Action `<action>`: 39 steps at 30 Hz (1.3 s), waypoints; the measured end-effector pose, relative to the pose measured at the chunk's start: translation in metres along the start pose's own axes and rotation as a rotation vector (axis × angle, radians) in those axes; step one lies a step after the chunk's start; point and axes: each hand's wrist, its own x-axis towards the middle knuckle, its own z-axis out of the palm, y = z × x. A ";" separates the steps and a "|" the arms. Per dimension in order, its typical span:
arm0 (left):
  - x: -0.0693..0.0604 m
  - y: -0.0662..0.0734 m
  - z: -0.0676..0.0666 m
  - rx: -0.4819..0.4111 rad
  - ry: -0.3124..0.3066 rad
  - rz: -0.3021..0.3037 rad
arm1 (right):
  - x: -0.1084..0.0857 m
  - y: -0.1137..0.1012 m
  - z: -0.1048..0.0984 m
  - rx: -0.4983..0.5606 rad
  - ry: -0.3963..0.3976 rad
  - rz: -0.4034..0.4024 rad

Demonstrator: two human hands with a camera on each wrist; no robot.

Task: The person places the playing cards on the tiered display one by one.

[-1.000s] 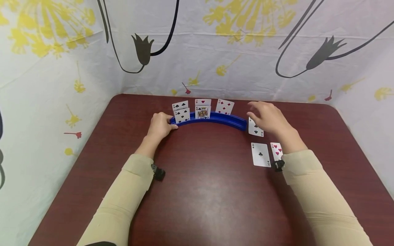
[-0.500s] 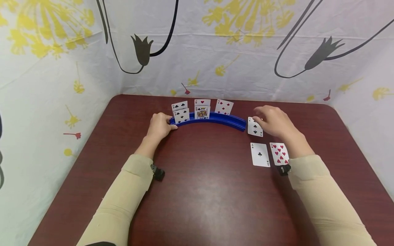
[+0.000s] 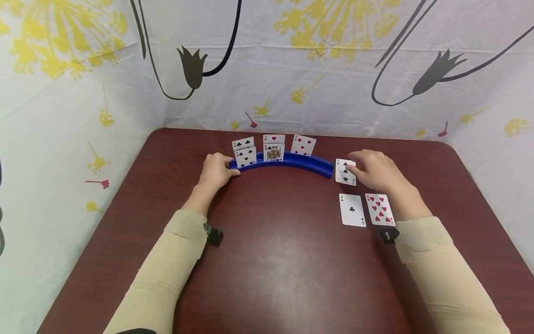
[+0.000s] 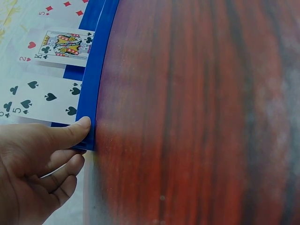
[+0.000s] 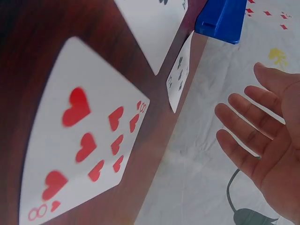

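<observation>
My left hand [image 3: 214, 170] pinches the left end of a blue curved card holder [image 3: 306, 161]. In the left wrist view the thumb [image 4: 77, 131] lies on the front of the holder. Standing in it are a five of spades [image 3: 245, 157] before a six of clubs [image 3: 243, 143], a king of clubs [image 3: 273, 153] before a two of hearts [image 3: 274, 138], and a five of diamonds [image 3: 303, 145]. My right hand [image 3: 377, 170] hovers over the right edge of a three of clubs [image 3: 344, 174], fingers relaxed and holding nothing, as the right wrist view confirms.
An ace of clubs [image 3: 352, 210] and an eight of hearts [image 3: 380, 209] lie face up on the dark red table [image 3: 275, 250], nearer me than the three of clubs. A white patterned cloth [image 3: 258, 65] hangs behind the table and along its sides.
My right hand has drawn back from the holder's right end, to the right and toward me, uncovering the three of clubs and the eight of hearts. The left hand keeps its grip.
</observation>
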 end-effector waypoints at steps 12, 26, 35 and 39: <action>0.002 -0.001 0.001 0.002 -0.001 0.004 | -0.012 0.008 -0.002 0.015 -0.041 0.000; 0.002 -0.002 0.000 0.011 0.001 0.011 | -0.025 0.017 -0.004 0.008 -0.093 0.036; 0.000 0.000 -0.001 0.014 0.002 0.010 | -0.035 0.026 -0.005 0.040 -0.136 0.032; 0.000 0.000 -0.001 0.014 0.001 0.003 | -0.038 0.028 -0.006 0.043 -0.142 0.025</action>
